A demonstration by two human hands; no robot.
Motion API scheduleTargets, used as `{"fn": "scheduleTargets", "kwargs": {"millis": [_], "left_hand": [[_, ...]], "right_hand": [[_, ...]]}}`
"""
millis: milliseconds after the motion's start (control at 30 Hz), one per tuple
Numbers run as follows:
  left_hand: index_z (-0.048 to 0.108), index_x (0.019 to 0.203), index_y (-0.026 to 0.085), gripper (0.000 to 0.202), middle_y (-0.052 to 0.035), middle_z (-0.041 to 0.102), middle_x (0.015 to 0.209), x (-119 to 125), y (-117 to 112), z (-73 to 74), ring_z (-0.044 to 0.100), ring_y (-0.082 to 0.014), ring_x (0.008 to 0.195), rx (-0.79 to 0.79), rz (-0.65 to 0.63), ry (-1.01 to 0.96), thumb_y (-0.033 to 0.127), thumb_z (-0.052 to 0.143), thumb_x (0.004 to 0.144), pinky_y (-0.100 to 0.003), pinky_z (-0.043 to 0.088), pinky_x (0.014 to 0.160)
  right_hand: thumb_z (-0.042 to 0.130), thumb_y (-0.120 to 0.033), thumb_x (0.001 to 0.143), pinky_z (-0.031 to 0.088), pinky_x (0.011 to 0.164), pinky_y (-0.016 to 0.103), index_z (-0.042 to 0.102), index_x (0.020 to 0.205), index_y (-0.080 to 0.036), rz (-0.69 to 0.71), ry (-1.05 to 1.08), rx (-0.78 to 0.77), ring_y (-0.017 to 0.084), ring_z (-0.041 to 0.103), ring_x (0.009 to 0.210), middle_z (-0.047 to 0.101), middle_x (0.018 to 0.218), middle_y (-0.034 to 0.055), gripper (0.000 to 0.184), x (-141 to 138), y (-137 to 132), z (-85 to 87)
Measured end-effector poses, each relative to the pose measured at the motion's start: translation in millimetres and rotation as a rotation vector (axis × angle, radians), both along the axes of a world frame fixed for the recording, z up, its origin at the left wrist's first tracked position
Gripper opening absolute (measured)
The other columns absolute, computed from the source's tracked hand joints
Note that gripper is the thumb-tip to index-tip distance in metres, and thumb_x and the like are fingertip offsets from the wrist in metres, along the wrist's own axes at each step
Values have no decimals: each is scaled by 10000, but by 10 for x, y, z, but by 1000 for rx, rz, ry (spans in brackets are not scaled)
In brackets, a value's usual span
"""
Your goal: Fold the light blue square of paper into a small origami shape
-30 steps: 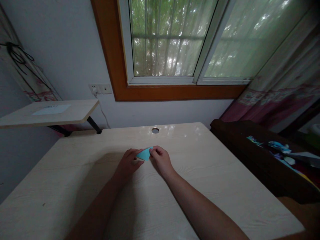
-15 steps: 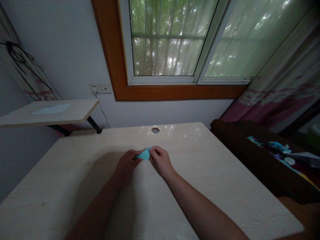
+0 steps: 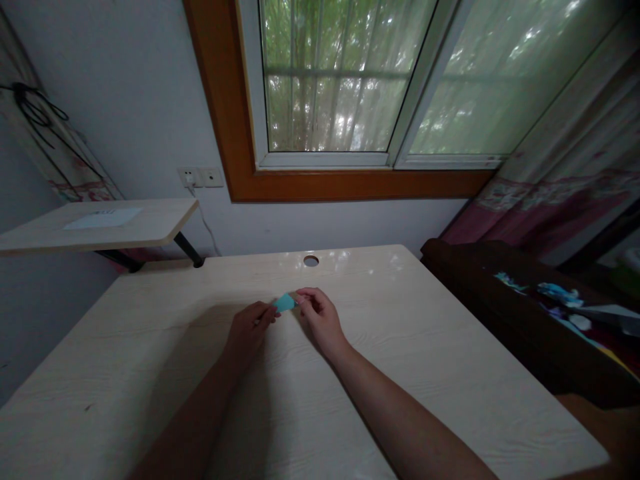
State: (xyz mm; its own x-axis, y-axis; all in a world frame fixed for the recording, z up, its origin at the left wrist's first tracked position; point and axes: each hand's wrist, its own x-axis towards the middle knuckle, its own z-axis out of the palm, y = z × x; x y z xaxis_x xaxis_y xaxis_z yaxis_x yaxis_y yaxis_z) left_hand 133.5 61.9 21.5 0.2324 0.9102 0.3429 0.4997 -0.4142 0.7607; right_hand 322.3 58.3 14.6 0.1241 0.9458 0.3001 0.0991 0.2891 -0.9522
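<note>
With our left hand (image 3: 249,328), fingers closed, we pinch the turquoise piece (image 3: 285,303) by its left end; our right hand's (image 3: 323,317) fingers nearly meet at its right end, grip unclear. Over the desk (image 3: 410,333), its long axis runs crosswise, right end slightly farther. Handling seems unfinished: release remains.

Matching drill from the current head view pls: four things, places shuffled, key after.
Things:
1. turquoise piece
2. pale sheet
3. round hole
4. wall sockets

Places:
A. near the far edge of the desk
B. left of the window
C. between the left hand and the right hand
D. on the raised shelf

Pairs: 1-C, 2-D, 3-A, 4-B
</note>
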Motion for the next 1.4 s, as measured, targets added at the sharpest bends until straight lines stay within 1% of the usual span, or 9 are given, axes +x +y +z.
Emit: {"fn": "scheduleTargets", "kwargs": {"millis": [100,200,300,467,667,833,933,1167,1400], "left_hand": [[705,809,191,321,-28,708,753,-6,8,-13,657,-156,698,-58,9,-55,408,496,920,-246,496,665],[710,792,187,331,-29,717,739,-11,12,-18,662,-158,670,-122,33,-104,423,508,907,-252,508,647],[715,793,181,333,-36,729,746,-10,11,-11,663,-162,655,-168,49,-164,433,522,892,-258,521,640],[722,771,176,329,-34,724,707,-2,3,19,651,-157,631,-190,81,-224,423,535,882,-247,522,619],[720,761,173,342,-34,717,695,-10,11,37,638,-151,619,-192,98,-242,416,516,889,-236,508,597],[709,790,170,336,-33,713,707,-16,17,33,631,-150,623,-185,106,-239,412,503,896,-240,499,606],[701,795,172,333,-31,708,714,-16,13,36,624,-150,629,-170,90,-238,413,497,900,-241,489,612],[697,832,171,337,-20,679,692,-13,-7,60,607,-143,648,-198,-13,-200,405,473,921,-235,471,643],[691,836,167,318,-21,681,703,-17,7,33,596,-136,645,-191,-25,-221,385,475,922,-225,462,644]], "right_hand": [[611,-315,864,482,714,286,708,1009,-225,-19,-113,115,172,588,810,632,963,63,196,1,-14,17],[602,-288,877,485,705,290,712,1062,-251,43,-166,160,172,583,825,618,1000,71,219,-10,-35,20],[598,-277,883,484,674,282,697,1118,-266,87,-179,164,167,584,819,613,1007,70,255,-25,-52,16],[592,-260,886,494,668,275,690,1137,-281,110,-185,168,167,594,845,615,1063,72,270,-35,-68,47],[586,-229,889,506,772,300,680,1150,-285,142,-178,190,178,603,923,622,1101,70,282,-39,-75,72],[596,-238,883,503,757,297,670,1147,-269,161,-181,188,167,608,863,630,1092,67,276,-38,-80,72],[590,-219,879,493,739,288,666,1140,-259,153,-191,192,175,606,891,636,1085,66,275,-36,-83,83],[622,-206,848,476,732,284,654,1141,-242,141,-225,174,179,596,884,643,1039,59,297,-32,-67,54],[626,-218,859,470,715,287,639,1158,-242,140,-237,187,173,585,850,636,1024,58,301,-35,-66,38]]}}
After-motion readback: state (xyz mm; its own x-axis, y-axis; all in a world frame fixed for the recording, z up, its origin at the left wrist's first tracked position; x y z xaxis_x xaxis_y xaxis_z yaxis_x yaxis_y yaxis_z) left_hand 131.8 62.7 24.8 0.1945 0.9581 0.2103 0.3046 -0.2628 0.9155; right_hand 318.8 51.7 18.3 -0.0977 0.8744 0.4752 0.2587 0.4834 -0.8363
